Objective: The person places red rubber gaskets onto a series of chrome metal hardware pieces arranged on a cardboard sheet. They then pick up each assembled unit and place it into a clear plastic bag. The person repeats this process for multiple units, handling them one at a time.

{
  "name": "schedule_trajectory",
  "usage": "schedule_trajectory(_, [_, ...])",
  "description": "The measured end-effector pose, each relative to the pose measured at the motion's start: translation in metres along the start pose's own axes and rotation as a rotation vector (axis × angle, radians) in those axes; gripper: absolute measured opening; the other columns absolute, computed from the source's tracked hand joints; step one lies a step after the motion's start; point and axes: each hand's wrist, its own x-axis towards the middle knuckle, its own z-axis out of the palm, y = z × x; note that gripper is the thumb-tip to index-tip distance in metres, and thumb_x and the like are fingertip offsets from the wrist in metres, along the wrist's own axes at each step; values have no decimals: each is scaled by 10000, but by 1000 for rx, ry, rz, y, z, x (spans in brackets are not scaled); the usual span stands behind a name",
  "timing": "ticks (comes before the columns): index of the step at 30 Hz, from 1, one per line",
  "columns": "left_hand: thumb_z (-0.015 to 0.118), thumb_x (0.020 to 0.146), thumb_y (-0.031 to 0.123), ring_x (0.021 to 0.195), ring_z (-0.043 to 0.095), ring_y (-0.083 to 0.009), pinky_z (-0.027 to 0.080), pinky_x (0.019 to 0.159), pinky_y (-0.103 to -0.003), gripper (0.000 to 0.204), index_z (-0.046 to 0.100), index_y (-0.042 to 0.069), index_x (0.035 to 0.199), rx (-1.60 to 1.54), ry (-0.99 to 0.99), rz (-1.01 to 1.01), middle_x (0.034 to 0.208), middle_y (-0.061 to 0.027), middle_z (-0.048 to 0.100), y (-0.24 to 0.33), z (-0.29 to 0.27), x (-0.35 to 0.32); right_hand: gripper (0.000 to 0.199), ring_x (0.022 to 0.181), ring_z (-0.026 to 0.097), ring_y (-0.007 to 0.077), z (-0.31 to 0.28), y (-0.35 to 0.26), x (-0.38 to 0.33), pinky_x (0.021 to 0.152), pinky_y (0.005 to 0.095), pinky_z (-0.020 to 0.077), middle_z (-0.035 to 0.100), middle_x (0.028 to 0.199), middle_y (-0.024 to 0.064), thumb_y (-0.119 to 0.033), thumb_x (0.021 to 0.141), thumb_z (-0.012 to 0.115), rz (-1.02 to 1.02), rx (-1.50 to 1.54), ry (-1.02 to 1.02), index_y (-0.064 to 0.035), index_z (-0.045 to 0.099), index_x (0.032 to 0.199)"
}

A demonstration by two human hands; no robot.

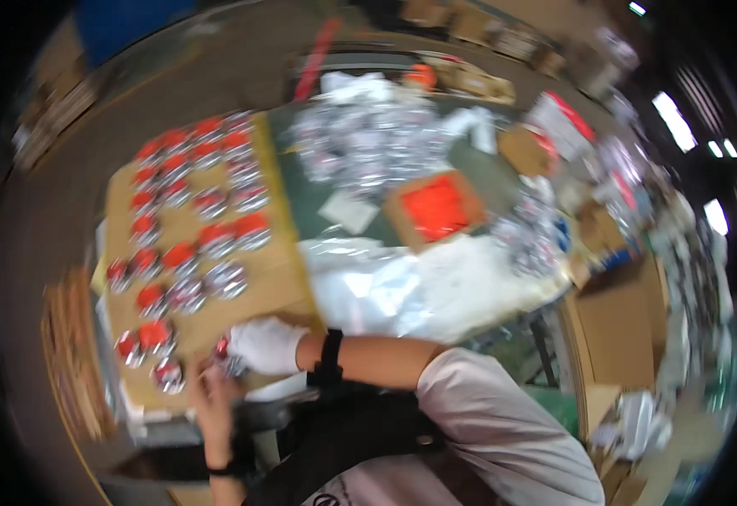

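Hands meet at the near edge of the cardboard sheet (284, 278): our gloved right hand (265, 344) and bare left hand (211, 396) pinch one red-and-silver packet (227, 358). Roughly two dozen packets (191, 211) lie beyond; blur defeats exact counting.

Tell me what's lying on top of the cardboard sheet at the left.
Rows of small round red-and-silver packs cover the cardboard sheet. The gloved right hand and bare left hand meet over one pack at its near edge, hiding whatever lies beneath them.
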Motion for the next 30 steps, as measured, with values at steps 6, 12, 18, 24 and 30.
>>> schedule_trajectory(6, [531, 981, 178, 713, 542, -123, 449, 642, -261, 229, 611, 14, 1119, -87, -229, 12, 926, -61, 603, 41, 98, 8, 356, 1078, 592, 313, -105, 119, -245, 911, 390, 472, 600, 1229, 180, -258, 874, 600, 452, 506, 402, -63, 609, 1172])
schedule_trajectory(12, [706, 824, 199, 672, 612, -310, 490, 614, -399, 208, 619, 12, 801, 443, -641, 313, 754, -157, 622, 46, 296, 8, 289, 874, 648, 401, -235, 268, -398, 802, 458, 524, 681, 940, 195, -249, 931, 531, 1288, -552, 709, -36, 668, 1070])
schedule_trajectory(18, [683, 828, 320, 899, 626, -368, 523, 752, -454, 348, 571, 38, 1000, 765, -571, 156, 999, -194, 605, 27, 343, -5, 240, 832, 660, 375, -240, 314, -416, 758, 474, 528, 678, 880, 199, -206, 882, 560, 1350, -543, 584, -36, 667, 1013])
schedule_trajectory(24, [625, 833, 145, 821, 623, -345, 511, 710, -433, 130, 603, 35, 898, 431, -458, 256, 841, -170, 624, 10, 319, -3, 358, 824, 664, 359, -132, 194, -317, 719, 410, 530, 681, 864, 220, -331, 834, 667, 748, 208, 512, 9, 676, 946])
schedule_trajectory(30, [670, 844, 138, 760, 619, -299, 508, 678, -373, 128, 624, 36, 905, 612, -541, 340, 885, -149, 622, 1, 316, 3, 355, 881, 668, 356, -90, 172, -262, 812, 420, 518, 690, 920, 219, -304, 849, 662, 906, 245, 575, 12, 679, 1011])
